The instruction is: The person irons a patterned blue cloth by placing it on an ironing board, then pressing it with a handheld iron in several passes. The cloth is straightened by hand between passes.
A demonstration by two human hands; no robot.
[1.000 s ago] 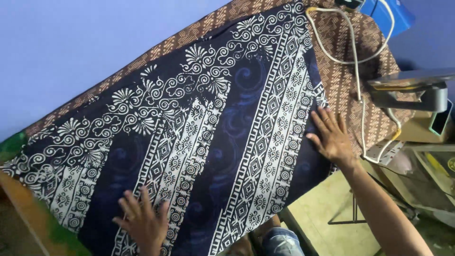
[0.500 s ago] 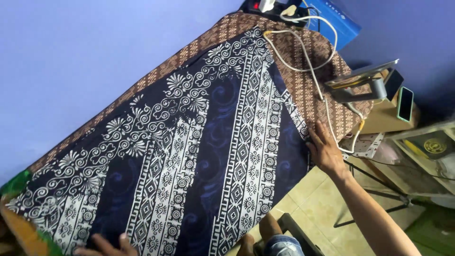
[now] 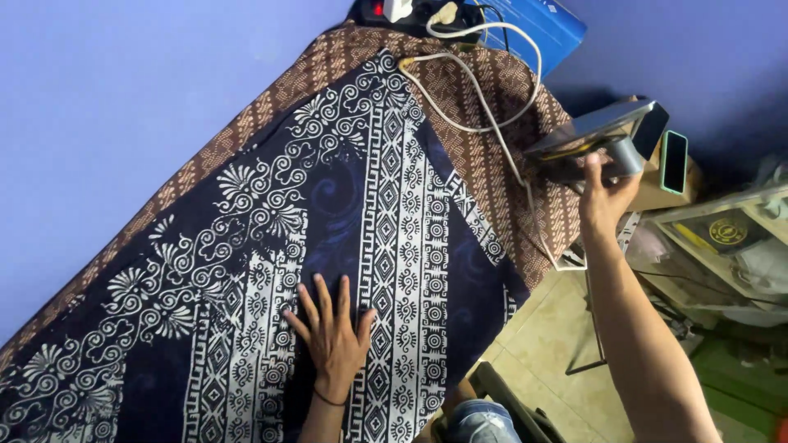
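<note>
Fabric (image 3: 246,271) in dark navy, printed with white scrolls, fans and banded key patterns, is lying spread across a long padded board (image 3: 492,156) whose brown patterned cover is showing along the far edge and at the upper end, against a blue wall (image 3: 123,98). At that upper end a blue box (image 3: 542,25) and a power strip (image 3: 410,10) are sitting, with a pale cord (image 3: 484,123) looping down over the brown cover towards an electric iron (image 3: 603,135), which is standing tipped up at the board's right edge, its soleplate facing up and left. Just beside the iron a phone (image 3: 675,162) is standing on a cardboard box. The person's right hand (image 3: 606,197) is reaching up to the iron, fingers curled around its handle from below. The left hand (image 3: 332,332) is pressing flat on the navy fabric near the board's near edge, fingers spread apart and holding nothing, a thin band circling the wrist.
</note>
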